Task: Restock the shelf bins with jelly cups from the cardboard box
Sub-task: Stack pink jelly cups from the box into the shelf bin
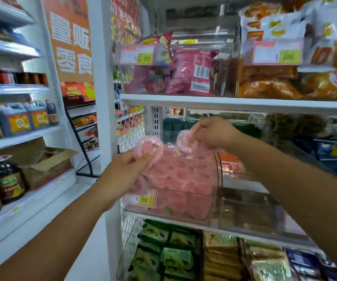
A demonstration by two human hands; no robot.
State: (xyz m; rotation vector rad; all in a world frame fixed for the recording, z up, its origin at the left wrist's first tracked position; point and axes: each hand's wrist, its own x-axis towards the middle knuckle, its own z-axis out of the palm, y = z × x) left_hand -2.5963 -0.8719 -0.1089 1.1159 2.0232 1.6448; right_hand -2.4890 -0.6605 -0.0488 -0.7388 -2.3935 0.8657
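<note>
A clear shelf bin (183, 217) on the middle shelf holds a heap of pink jelly cups (185, 177). My left hand (131, 169) grips one pink jelly cup (149, 147) at the bin's left front corner. Higher up, my right hand (214, 132) pinches another pink jelly cup (184, 140) over the heap. Both hands are blurred by motion. A cardboard box (48, 165) with open flaps sits on the low shelf at the left.
A clear bin (248, 211) stands to the right of the pink one. The shelf above carries bins of pink packets (192, 72) and orange packets (269, 82). Green packets (163, 252) fill the shelf below. Bottles (5, 179) line the left shelves.
</note>
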